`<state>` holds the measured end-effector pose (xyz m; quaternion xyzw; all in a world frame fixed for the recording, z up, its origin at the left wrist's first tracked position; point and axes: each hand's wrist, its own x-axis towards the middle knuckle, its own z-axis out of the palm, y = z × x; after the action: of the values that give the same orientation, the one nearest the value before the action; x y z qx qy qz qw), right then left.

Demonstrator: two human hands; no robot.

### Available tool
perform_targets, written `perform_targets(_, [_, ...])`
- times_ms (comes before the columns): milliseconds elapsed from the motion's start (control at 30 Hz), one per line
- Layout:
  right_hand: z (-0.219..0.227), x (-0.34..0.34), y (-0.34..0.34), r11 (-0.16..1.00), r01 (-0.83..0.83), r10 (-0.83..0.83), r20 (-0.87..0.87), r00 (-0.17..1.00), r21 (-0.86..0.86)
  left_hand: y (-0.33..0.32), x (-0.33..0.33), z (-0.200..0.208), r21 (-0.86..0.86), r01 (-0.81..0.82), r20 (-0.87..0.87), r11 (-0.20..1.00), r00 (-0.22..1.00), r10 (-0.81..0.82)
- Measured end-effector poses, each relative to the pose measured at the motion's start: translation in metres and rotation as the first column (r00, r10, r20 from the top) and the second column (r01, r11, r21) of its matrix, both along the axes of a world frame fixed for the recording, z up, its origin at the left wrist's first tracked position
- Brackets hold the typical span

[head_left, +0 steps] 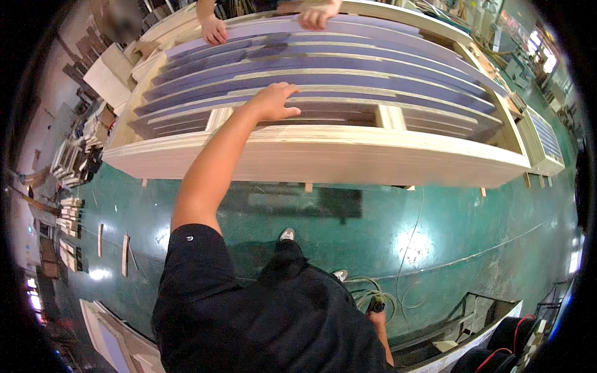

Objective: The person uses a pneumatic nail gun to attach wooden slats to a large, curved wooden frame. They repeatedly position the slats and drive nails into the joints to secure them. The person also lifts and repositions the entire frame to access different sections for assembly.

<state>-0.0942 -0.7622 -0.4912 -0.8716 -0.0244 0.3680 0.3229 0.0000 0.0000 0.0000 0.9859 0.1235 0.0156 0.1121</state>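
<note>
My left hand (277, 102) reaches over the near side of a long wooden crate (323, 152), thumb and fingers apart and holding nothing. Below and around it, several blue-faced panels (298, 67) stand on edge in rows inside the crate. Two short wooden blocks, a left block (219, 118) and a right block (390, 117), sit between the near wall and the closest panel. Down at my right side, my right hand (377, 316) is closed around a dark tool (377, 304), mostly hidden, beside a coiled hose.
Across the crate, a co-worker's two hands (214, 30) rest near the far panel. The coiled hose (367, 289) lies on the green floor (261, 205) by my feet. Wood strips (125, 255) lie at left. A frame-like bin (460, 336) stands behind me at right, a smaller crate (542, 140) beyond.
</note>
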Motion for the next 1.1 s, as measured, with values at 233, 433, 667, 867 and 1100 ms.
perform_targets(233, [0.146, 0.019, 0.141, 0.969, -0.153, 0.153, -0.018, 0.988, -0.195, 0.088, -0.159, -0.020, 0.017, 0.107, 0.178, 0.994, 0.978, -0.108])
perform_targets(433, [0.160, 0.054, 0.246, 0.918, -0.394, 0.386, 0.131, 0.913, 0.042, 0.162, -0.189, -0.030, -0.067, 0.081, 0.123, 0.994, 0.990, -0.073])
perform_targets(667, [0.239, 0.070, 0.383, 0.892, -0.443, 0.450, 0.098, 0.887, -0.087, 0.160, -0.100, 0.000, -0.117, 0.383, 0.147, 0.917, 0.919, -0.365])
perform_targets(867, [0.184, 0.050, 0.358, 0.874, -0.468, 0.482, 0.106, 0.870, -0.131, 0.149, -0.138, -0.021, 0.049, 0.514, 0.094, 0.856, 0.851, -0.517])
perform_targets(1100, [0.091, 0.056, 0.313, 0.917, -0.399, 0.399, 0.028, 0.917, 0.019, 0.163, -0.172, -0.015, 0.003, 0.380, 0.058, 0.925, 0.923, -0.380])
